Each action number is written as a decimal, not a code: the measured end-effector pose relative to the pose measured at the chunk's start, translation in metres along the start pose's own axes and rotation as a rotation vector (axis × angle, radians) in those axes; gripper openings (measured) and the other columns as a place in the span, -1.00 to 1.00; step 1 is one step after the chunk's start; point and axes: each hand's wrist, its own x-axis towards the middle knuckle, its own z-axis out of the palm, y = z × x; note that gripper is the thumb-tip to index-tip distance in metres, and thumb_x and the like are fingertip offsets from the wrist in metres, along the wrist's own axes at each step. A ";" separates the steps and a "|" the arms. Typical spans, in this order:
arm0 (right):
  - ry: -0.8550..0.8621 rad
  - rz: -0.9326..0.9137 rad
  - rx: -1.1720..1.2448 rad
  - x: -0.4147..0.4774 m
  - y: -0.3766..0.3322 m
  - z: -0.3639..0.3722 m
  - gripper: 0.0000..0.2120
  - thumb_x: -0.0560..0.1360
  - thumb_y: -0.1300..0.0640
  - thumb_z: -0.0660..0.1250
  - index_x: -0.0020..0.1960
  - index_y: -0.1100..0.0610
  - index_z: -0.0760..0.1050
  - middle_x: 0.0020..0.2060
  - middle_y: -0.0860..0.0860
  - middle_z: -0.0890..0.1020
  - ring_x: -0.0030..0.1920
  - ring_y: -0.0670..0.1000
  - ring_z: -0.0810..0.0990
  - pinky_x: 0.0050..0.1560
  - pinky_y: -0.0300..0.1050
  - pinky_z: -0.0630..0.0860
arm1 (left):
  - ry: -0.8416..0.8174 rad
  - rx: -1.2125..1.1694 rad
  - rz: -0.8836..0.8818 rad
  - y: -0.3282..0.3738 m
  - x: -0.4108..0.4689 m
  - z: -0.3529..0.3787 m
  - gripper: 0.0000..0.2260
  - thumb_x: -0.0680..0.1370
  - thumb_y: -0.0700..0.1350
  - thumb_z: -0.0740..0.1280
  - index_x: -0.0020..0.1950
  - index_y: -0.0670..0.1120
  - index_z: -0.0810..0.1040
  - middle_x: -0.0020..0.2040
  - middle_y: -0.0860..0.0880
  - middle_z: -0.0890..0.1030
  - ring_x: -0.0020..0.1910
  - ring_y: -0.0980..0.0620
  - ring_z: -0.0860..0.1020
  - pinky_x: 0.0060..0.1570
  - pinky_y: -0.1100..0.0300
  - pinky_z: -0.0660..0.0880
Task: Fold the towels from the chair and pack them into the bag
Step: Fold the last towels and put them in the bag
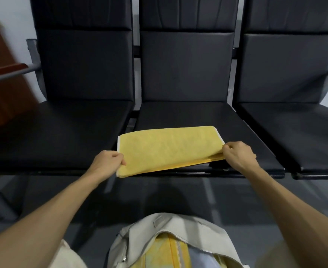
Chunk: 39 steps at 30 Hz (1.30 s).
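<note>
A yellow towel [169, 147], folded into a flat rectangle with white edges, lies on the front of the middle black chair seat [190, 115]. My left hand [109, 161] pinches its near left corner. My right hand [236, 154] pinches its near right corner, where the layers lift slightly. Below me on the floor stands an open beige bag [170, 227] with its zipper undone. Inside it lie a folded yellow towel [159, 252] and a pale blue one [203, 258].
The row has three joined black seats, with the left seat [58, 132] and right seat [302, 128] bare. A brown wooden piece of furniture [2, 74] stands at the far left. Grey floor [43, 194] lies under the seats.
</note>
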 end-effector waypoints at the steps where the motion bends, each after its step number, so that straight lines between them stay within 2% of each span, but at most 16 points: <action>1: 0.021 0.016 0.015 0.002 -0.002 0.003 -0.70 0.55 0.11 0.07 -0.24 0.16 0.49 -0.16 0.12 0.53 -0.18 0.12 0.44 0.10 0.09 0.39 | 0.023 -0.017 -0.012 0.000 0.003 0.002 -0.84 0.59 -0.09 0.21 0.01 -0.09 0.57 -0.02 0.03 0.51 -0.09 0.10 0.45 -0.18 0.16 0.36; 3: 0.044 0.041 0.115 0.009 -0.004 0.010 -0.69 0.58 0.07 0.10 -0.09 0.22 0.55 -0.13 0.12 0.56 -0.12 0.13 0.49 0.08 0.07 0.43 | 0.010 -0.027 -0.049 0.000 0.007 0.009 -0.87 0.60 -0.07 0.22 0.11 -0.08 0.41 0.03 -0.01 0.49 -0.06 0.04 0.47 -0.20 0.16 0.39; 5: 0.060 0.053 0.178 0.016 -0.005 0.015 -0.75 0.53 0.10 0.17 0.04 0.22 0.55 -0.02 0.14 0.56 -0.09 0.14 0.52 -0.10 -0.04 0.44 | -0.009 -0.030 -0.099 0.003 0.011 0.016 -0.86 0.61 -0.06 0.23 0.09 -0.08 0.34 0.04 -0.05 0.48 -0.06 0.01 0.47 -0.19 0.14 0.39; 8: 0.017 0.132 0.146 0.028 -0.001 0.021 -0.94 0.36 0.19 0.22 -0.22 0.15 0.34 -0.09 0.17 0.44 -0.14 0.14 0.40 -0.36 -0.16 0.25 | 0.057 -0.015 -0.109 0.007 0.019 0.023 -0.86 0.59 -0.08 0.28 0.00 -0.14 0.42 -0.01 -0.08 0.52 -0.11 -0.02 0.50 -0.15 0.08 0.45; 10: -0.024 0.196 0.120 0.034 -0.001 0.022 -0.79 0.32 0.18 0.24 -0.29 0.10 0.17 -0.13 0.15 0.38 -0.14 0.14 0.33 -0.34 -0.15 0.21 | 0.109 -0.068 -0.118 0.010 0.020 0.022 -0.89 0.55 -0.15 0.33 -0.10 -0.09 0.41 -0.08 -0.05 0.50 -0.19 0.03 0.47 -0.19 0.10 0.46; 12: -0.036 0.228 0.067 0.033 -0.002 0.020 -0.78 0.35 0.13 0.28 -0.20 0.14 0.23 -0.15 0.11 0.40 -0.14 0.14 0.36 -0.23 -0.10 0.27 | 0.104 -0.191 -0.171 0.013 0.021 0.020 -0.86 0.53 -0.21 0.36 -0.12 -0.09 0.41 -0.11 -0.06 0.50 -0.24 0.06 0.45 -0.31 0.17 0.41; 14: -0.054 0.252 -0.011 0.031 -0.003 0.016 -0.78 0.41 0.07 0.32 -0.18 0.16 0.31 -0.22 0.07 0.47 -0.14 0.12 0.45 -0.10 -0.05 0.32 | 0.053 -0.350 -0.261 0.016 0.019 0.014 -0.79 0.50 -0.22 0.41 0.03 -0.16 0.41 -0.11 -0.09 0.51 -0.21 0.01 0.50 -0.34 0.15 0.43; 17: -0.067 0.253 -0.043 0.031 -0.002 0.014 -0.77 0.45 0.03 0.34 -0.24 0.13 0.36 -0.28 0.04 0.49 -0.21 0.05 0.46 -0.03 -0.03 0.32 | -0.054 -0.589 -0.388 0.016 0.017 0.004 -0.56 0.44 -0.19 0.48 0.24 -0.20 0.38 0.08 -0.18 0.55 -0.01 -0.15 0.58 -0.04 -0.07 0.58; 19: -0.065 0.223 -0.007 0.033 -0.002 0.016 -0.74 0.44 0.04 0.34 -0.28 0.14 0.34 -0.25 0.07 0.48 -0.23 0.07 0.45 -0.10 -0.05 0.34 | -0.081 -0.729 -0.422 0.018 0.014 -0.001 -0.55 0.45 -0.19 0.47 0.28 -0.17 0.41 0.11 -0.19 0.57 0.03 -0.17 0.59 0.09 -0.10 0.56; 22: -0.045 0.109 0.162 0.028 -0.005 0.019 -0.81 0.45 0.09 0.34 -0.15 0.21 0.42 -0.14 0.11 0.50 -0.21 0.06 0.47 -0.31 -0.11 0.36 | -0.049 -0.925 -0.393 0.028 0.011 -0.008 -0.71 0.51 -0.21 0.39 0.20 -0.14 0.47 0.01 -0.17 0.58 -0.07 -0.11 0.58 -0.03 -0.01 0.57; 24: -0.070 0.091 0.358 0.022 -0.010 0.020 -0.85 0.45 0.19 0.35 -0.02 0.22 0.48 -0.12 0.09 0.53 -0.19 0.02 0.48 -0.28 -0.12 0.41 | -0.004 -1.059 -0.357 0.037 0.007 -0.017 -0.77 0.52 -0.23 0.35 0.16 -0.15 0.47 -0.03 -0.17 0.56 -0.10 -0.10 0.57 -0.10 0.02 0.58; 28: -0.374 0.168 0.573 0.006 -0.025 0.019 -0.80 0.44 0.29 0.34 0.06 0.30 0.54 -0.04 0.20 0.61 -0.13 0.11 0.59 -0.18 -0.05 0.53 | -0.020 -1.269 -0.232 0.057 -0.003 -0.032 -0.81 0.52 -0.25 0.28 0.12 -0.15 0.52 -0.13 -0.13 0.62 -0.20 -0.05 0.61 -0.24 0.12 0.56; 31: -0.527 0.217 0.684 -0.002 -0.037 0.023 -0.74 0.53 0.17 0.36 0.17 0.27 0.48 0.05 0.16 0.63 -0.01 0.13 0.66 -0.13 -0.01 0.62 | -0.103 -1.255 -0.129 0.075 -0.009 -0.031 -0.83 0.53 -0.24 0.24 0.07 -0.16 0.55 -0.16 -0.11 0.63 -0.22 -0.03 0.60 -0.18 0.14 0.54; 34: -0.498 0.252 0.739 -0.003 -0.044 0.031 -0.67 0.58 0.12 0.30 0.28 0.25 0.41 0.11 0.16 0.60 0.04 0.15 0.63 -0.13 0.03 0.61 | -0.148 -1.123 -0.110 0.095 -0.013 -0.016 -0.85 0.52 -0.21 0.27 0.06 -0.16 0.55 -0.07 -0.16 0.57 -0.10 -0.09 0.56 -0.07 0.08 0.50; 36: -0.493 0.282 0.742 -0.003 -0.044 0.036 -0.67 0.61 0.14 0.25 0.33 0.24 0.38 0.14 0.16 0.58 0.09 0.17 0.60 0.05 0.15 0.58 | -0.182 -1.002 -0.106 0.109 -0.017 -0.001 -0.92 0.51 -0.21 0.31 -0.01 -0.14 0.54 -0.04 -0.19 0.55 -0.03 -0.16 0.55 0.01 0.03 0.50; 39: -0.485 0.348 0.804 -0.003 -0.042 0.035 -0.69 0.64 0.12 0.20 0.33 0.23 0.36 0.13 0.16 0.56 0.09 0.17 0.58 0.13 0.21 0.52 | -0.271 -0.840 -0.066 0.126 -0.019 0.028 -0.96 0.49 -0.20 0.34 -0.10 -0.16 0.55 -0.12 -0.18 0.51 -0.11 -0.12 0.51 -0.07 0.02 0.46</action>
